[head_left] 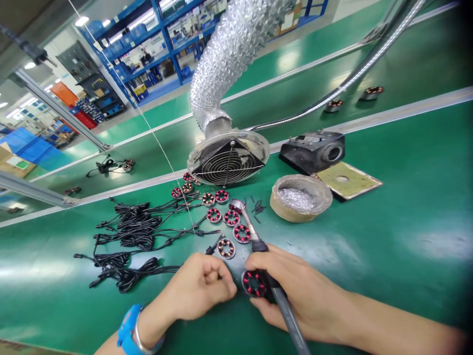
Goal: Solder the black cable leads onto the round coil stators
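Note:
My right hand (295, 288) is wrapped round a soldering iron (254, 235), whose bent metal tip points away from me over the bench. Below its thumb and fingers is a motor stator (253, 283) with red windings, close against that hand. My left hand (201, 286) is closed in a pinch beside this stator, apart from it. What its fingers hold, if anything, is hidden. A thin wire (162, 148) hangs from above and runs down behind the left hand. More stators lie ahead, including a copper-coloured one (225, 248) and a red one (242, 233) near the iron.
Bundled black cables (136, 231) lie to the left. A fume extractor hood (229, 160) on a silver duct (221, 64) hangs ahead. To the right are a round bowl of metallic bits (301, 199), a black iron stand (314, 152) and a square sponge tray (349, 180).

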Tool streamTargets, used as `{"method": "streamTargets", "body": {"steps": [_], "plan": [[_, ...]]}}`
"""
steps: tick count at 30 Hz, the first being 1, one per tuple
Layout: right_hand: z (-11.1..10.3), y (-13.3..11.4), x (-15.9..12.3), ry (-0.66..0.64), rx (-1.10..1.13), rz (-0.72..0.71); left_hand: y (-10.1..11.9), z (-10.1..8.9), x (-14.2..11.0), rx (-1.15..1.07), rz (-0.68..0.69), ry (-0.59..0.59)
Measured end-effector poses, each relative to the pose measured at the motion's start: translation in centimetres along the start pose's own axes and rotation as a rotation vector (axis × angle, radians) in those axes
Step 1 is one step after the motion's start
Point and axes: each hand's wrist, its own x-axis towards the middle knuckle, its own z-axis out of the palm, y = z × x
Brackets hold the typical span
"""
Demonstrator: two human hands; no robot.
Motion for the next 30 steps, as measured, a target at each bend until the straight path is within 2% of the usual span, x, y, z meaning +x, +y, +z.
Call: {"method": "streamTargets", "body": {"steps": [3,6,8,10,12,14,16,18,21,23,26,28,30], "plan": [[0.0,-0.1,0.1,0.013,-0.015,-0.004,-0.6,1.1,-0.1,0.117,-0.026,0.015],[0.1,0.0,0.1,0.009,-0.036,-0.002,-0.8,1.9,0.1,-0.04,-0.041,-0.033],[0.1,0.0,0.0,-0.002,-0.037,-0.003,-0.5,1.5,-0.1,-0.151,-0.063,-0.101],[0.0,0.1,-0.1,-0.013,-0.039,-0.004,0.0,0.2,-0.8,-0.129,-0.083,-0.157],[-0.2,0.2,-0.3,-0.034,-0.047,0.005,0.5,-1.7,-1.9,0.045,-0.071,-0.094],[-0.3,0.3,-0.5,-0.045,-0.064,0.012,0.9,-3.3,-2.7,0.289,-0.035,0.104],[-0.4,0.5,-0.5,-0.055,-0.094,0.013,1.1,-4.1,-2.8,0.495,0.002,0.286],[-0.5,0.7,-0.5,-0.061,-0.132,0.002,1.2,-3.9,-2.1,0.653,0.022,0.354],[-0.7,0.8,-0.2,-0.06,-0.172,-0.02,1.1,-3.2,-0.8,0.803,0.032,0.396],[-0.8,0.7,0.1,-0.074,-0.177,-0.019,1.1,-3.2,-0.6,0.853,0.035,0.37],[-1.0,0.6,0.1,-0.107,-0.172,-0.011,1.1,-4.4,-1.6,0.965,0.022,0.277],[-1.0,0.7,0.1,-0.119,-0.173,-0.009,1.1,-5.6,-2.5,1.038,0.003,0.259],[-1.1,0.7,0.0,-0.122,-0.181,-0.013,1.0,-6.8,-3.1,1.016,0.002,0.233]]}}
